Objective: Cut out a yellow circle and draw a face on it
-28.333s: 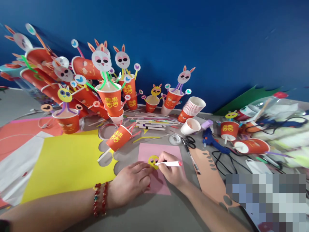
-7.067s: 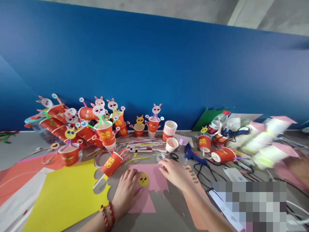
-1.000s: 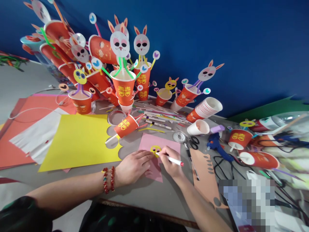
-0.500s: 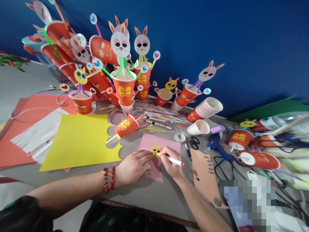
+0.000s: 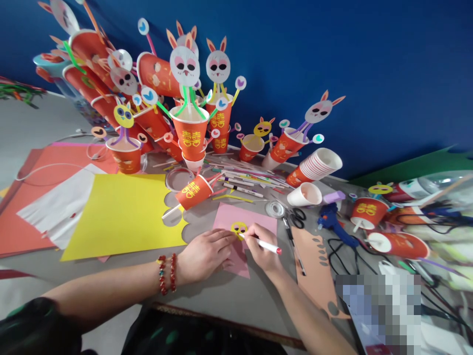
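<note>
My right hand [image 5: 263, 254] grips a white marker [image 5: 269, 246] with a red end, its tip down on a small yellow paper circle [image 5: 238, 227]. Pink eyelids and dark eyes are drawn on that circle. It lies on a sheet of pink paper [image 5: 254, 217]. My left hand [image 5: 207, 254] rests flat, fingers stretched out and their tips at the circle's left edge. Part of the circle is hidden by my fingers. Beyond the pink sheet are loose marker pens [image 5: 242, 191] and a red paper cup [image 5: 195, 192] lying on its side.
Red cups with paper rabbit heads [image 5: 189, 125] stand at the back along the blue wall [image 5: 295, 44]. Yellow paper [image 5: 121, 212] lies left. To the right are black scissors [image 5: 297, 217], a roll of clear tape [image 5: 275, 209], cut orange paper [image 5: 314, 276] and a blue glue gun [image 5: 334, 224].
Both hands stay in nearly the same place, with the marker tip still on the yellow circle. The view has shifted very slightly.
</note>
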`<state>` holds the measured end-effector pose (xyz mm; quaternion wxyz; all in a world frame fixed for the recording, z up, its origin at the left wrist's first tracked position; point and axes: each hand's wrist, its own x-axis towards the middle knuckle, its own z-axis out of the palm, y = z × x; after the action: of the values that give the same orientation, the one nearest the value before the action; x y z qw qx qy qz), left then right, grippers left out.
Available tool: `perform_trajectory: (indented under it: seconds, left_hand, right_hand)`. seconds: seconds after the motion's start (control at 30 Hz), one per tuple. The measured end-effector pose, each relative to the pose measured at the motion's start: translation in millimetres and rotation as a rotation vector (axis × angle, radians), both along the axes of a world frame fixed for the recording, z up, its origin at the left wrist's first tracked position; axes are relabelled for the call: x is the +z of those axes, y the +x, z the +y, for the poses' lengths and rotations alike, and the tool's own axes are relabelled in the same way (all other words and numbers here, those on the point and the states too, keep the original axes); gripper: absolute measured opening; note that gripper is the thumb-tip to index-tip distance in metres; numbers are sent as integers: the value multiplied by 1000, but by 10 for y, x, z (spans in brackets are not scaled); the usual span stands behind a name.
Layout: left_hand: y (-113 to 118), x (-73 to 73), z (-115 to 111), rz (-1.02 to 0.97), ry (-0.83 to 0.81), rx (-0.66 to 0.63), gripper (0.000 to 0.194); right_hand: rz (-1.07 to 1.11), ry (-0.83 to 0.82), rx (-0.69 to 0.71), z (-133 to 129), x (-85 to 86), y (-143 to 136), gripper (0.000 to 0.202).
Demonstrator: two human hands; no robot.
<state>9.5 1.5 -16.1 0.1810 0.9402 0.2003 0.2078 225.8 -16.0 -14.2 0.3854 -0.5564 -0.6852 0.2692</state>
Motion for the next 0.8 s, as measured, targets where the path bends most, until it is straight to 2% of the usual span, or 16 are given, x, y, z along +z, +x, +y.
perform_trajectory:
  seconds: [0.8]
  left_hand:
    - [-3,12,0,0,-9,-2,20]
  right_hand:
    - [8,1,-18,-9,3,6,24]
